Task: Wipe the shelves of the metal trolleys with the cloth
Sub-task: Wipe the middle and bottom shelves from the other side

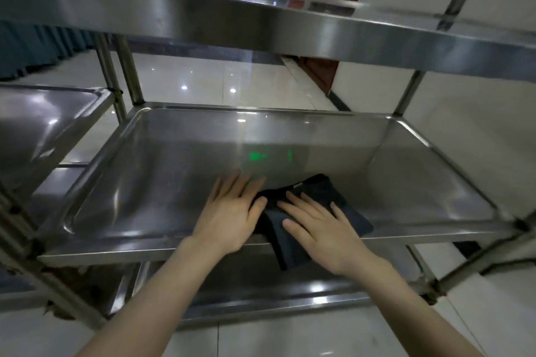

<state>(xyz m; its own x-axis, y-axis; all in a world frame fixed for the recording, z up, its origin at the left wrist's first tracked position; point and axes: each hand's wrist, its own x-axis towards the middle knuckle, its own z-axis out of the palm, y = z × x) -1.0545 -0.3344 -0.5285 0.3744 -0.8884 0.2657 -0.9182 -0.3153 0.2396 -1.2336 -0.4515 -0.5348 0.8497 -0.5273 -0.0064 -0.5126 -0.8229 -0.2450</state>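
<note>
Head view: I am at the near long edge of the middle shelf (pixel 174 168) of the trolley (pixel 406 95) in front of me. The one dark cloth (pixel 317 187) lies just right of the middle of that edge. It seems to run roughly from near to far, a little askew, and its near end droops over the rim towards the bottom shelf (pixel 261 284).

My right hand (pixel 319 229) rests flat on the cloth with the fingers straight and spread, pressing rather than gripping. My left hand (pixel 232 211) lies just beside it on bare steel, fingers straight and pointing at the far edge, with the thumb touching the cloth's left border. So the right hand is the one on the cloth, and I judge it the one to drive the stroke.

The shelf's long axis runs left to right. Bare metal stretches away to the far-left corner, the far edge and the right end, so the sweep should go along that axis.

By count:
- one cloth
- two hands
- three shelves on this trolley, including the top shelf (pixel 203 14)
- a second trolley (pixel 43 124) to the left, with one shelf plainly seen

A green glint (pixel 255 157) reflects near the shelf's middle.
</note>
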